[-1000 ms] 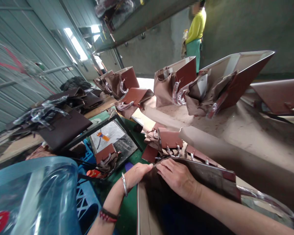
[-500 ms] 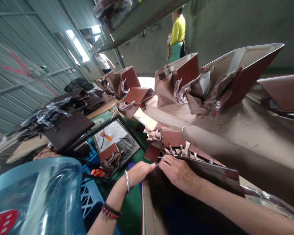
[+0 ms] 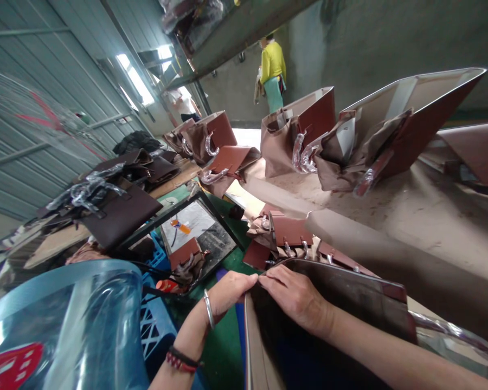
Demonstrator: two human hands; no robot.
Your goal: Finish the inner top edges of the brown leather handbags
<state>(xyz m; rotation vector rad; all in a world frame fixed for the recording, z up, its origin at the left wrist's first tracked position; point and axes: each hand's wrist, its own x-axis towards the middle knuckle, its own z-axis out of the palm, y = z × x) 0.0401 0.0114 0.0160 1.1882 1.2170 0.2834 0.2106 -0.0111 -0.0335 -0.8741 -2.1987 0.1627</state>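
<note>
Corrugated blue-grey metal wall panels (image 3: 24, 108) and a dim grey wall (image 3: 390, 38) frame a workroom where reddish-brown, flat-sided bags (image 3: 317, 119) with plastic-wrapped handles stand along a beige-covered table (image 3: 415, 227). At lower right, a dark brown, open-topped bag (image 3: 374, 303) sits close to the wearer, the left hand (image 3: 230, 292) pinching its rim at one corner and the right hand (image 3: 295, 295) curled over the edge just beside. Unreadable white marks cross a red label (image 3: 16, 365) on a translucent blue plastic bottle (image 3: 101, 314), with green floor (image 3: 223, 352) open between bag and blue lattice crate (image 3: 150, 330).
</note>
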